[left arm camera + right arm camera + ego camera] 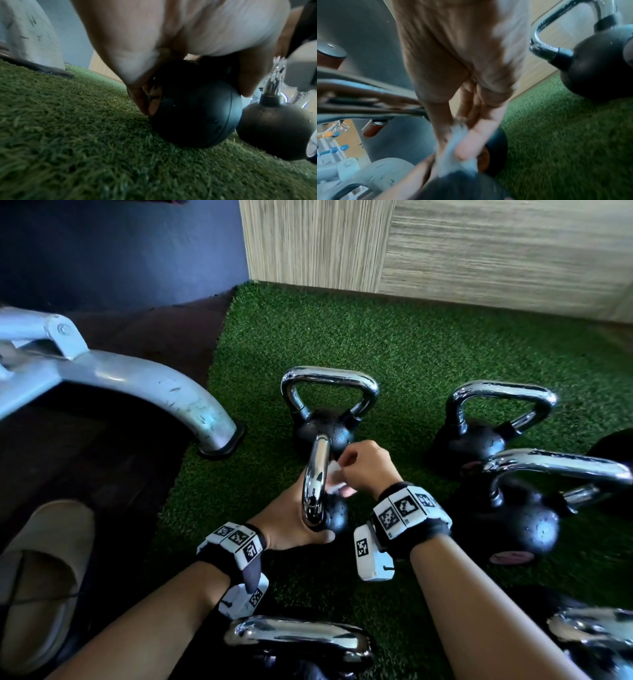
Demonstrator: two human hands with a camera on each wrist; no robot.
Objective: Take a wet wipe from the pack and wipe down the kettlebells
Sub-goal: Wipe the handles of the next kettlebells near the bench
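Mid-wipe: left hand (291, 518) clamps the centre kettlebell (334, 517), right hand (363, 465) pinches the wipe (334, 479); next, twelve o'clock's bell (325, 433).

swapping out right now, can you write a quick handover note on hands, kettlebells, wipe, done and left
Left hand grips the chrome handle of the small kettlebell on the green turf.
Right hand pinches the wet wipe against that handle.
Done: wipe taken out; the pack is not in view.
Left: finish this kettlebell, then the others around it. I cannot tell which are already wiped.
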